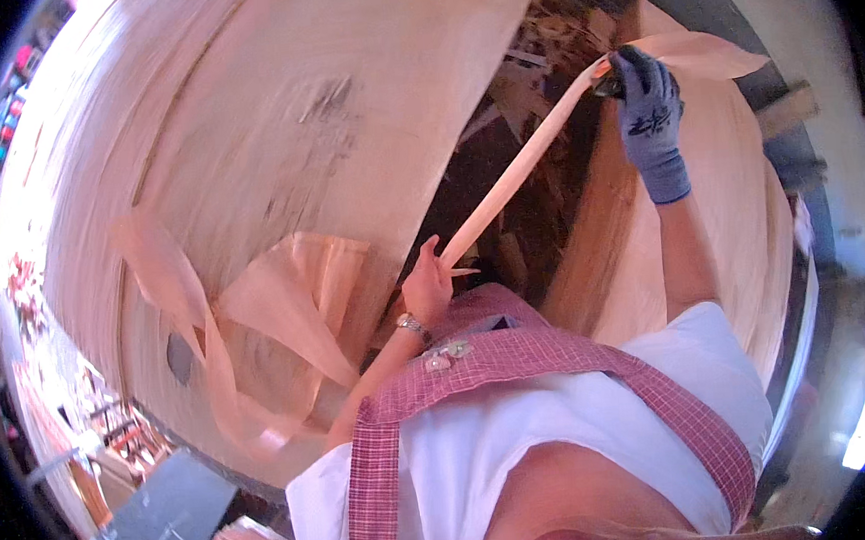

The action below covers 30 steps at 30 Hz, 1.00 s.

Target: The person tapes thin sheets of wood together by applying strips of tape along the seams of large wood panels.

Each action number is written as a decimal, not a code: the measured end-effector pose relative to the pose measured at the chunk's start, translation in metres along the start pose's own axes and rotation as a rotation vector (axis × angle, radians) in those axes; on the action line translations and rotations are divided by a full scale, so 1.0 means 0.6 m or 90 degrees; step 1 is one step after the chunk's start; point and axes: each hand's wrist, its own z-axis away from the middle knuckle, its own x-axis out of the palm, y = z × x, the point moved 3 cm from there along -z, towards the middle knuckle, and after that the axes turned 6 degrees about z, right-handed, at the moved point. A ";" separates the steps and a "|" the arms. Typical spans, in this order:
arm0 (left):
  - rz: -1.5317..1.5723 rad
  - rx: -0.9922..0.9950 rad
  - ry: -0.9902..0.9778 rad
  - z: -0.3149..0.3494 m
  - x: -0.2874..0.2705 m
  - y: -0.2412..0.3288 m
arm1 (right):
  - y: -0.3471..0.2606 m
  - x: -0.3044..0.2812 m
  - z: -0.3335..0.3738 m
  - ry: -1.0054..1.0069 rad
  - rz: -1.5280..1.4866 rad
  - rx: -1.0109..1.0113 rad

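Observation:
A long, narrow strip of thin pale wood veneer (521, 168) stretches diagonally in front of me. Its near end is in my left hand (428, 288), which is bare, with a metal watch (413, 325) on the wrist. At the far end my right hand (650, 114), in a grey-blue knit glove, closes round a small black-and-orange tool (606, 78), whose kind I cannot make out. The tool is against the strip. Beyond the glove, a broader veneer piece (703, 54) curls out to the right.
A big stack of veneer sheets (271, 111) fills the left, with loose curled offcuts (284, 290) on it. Another veneer stack (670, 223) lies at the right. Between them is a dark gap with wood scraps (548, 51). A grey panel (159, 520) stands at lower left.

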 end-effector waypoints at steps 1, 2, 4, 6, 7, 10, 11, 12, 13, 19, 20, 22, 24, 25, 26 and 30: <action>0.032 0.004 0.022 -0.005 -0.001 -0.015 | 0.004 0.014 -0.032 0.016 -0.017 -0.008; 0.066 0.017 0.032 -0.016 -0.006 -0.014 | 0.015 0.045 -0.048 0.006 -0.034 -0.019; 0.123 0.002 0.065 0.004 -0.031 -0.019 | 0.040 0.117 -0.084 -0.014 -0.073 -0.043; 0.165 -0.036 0.151 0.034 -0.063 -0.023 | 0.041 0.190 -0.119 -0.038 -0.171 -0.104; 0.168 -0.042 0.212 0.061 -0.084 -0.019 | 0.027 0.221 -0.135 -0.063 -0.222 -0.137; 0.295 -0.280 0.248 0.130 -0.152 0.051 | -0.002 0.291 -0.173 -0.109 -0.404 -0.267; 0.317 -0.304 0.284 0.150 -0.179 0.077 | -0.026 0.313 -0.185 -0.152 -0.452 -0.309; 0.253 -0.282 0.318 0.176 -0.216 0.103 | -0.059 0.330 -0.198 -0.193 -0.504 -0.356; 0.192 -0.257 0.350 0.202 -0.254 0.124 | -0.096 0.342 -0.209 -0.211 -0.534 -0.385; -0.074 -0.349 0.413 0.183 -0.483 0.286 | -0.275 0.381 -0.296 -0.202 -0.673 -0.513; -0.134 -0.342 0.423 0.161 -0.534 0.265 | -0.302 0.381 -0.326 -0.182 -0.662 -0.516; -0.246 -0.286 0.428 0.116 -0.604 0.211 | -0.332 0.369 -0.385 -0.149 -0.626 -0.490; -0.234 -0.220 0.475 0.088 -0.667 0.098 | -0.370 0.369 -0.423 -0.139 -0.604 -0.493; -0.205 -0.170 0.509 0.086 -0.686 0.031 | -0.393 0.370 -0.435 -0.136 -0.608 -0.508; -0.162 -0.268 0.456 0.053 -0.695 -0.017 | -0.408 0.380 -0.447 -0.134 -0.603 -0.516; -0.060 -0.394 0.257 -0.023 -0.709 -0.199 | -0.491 0.473 -0.473 -0.246 -0.525 -0.568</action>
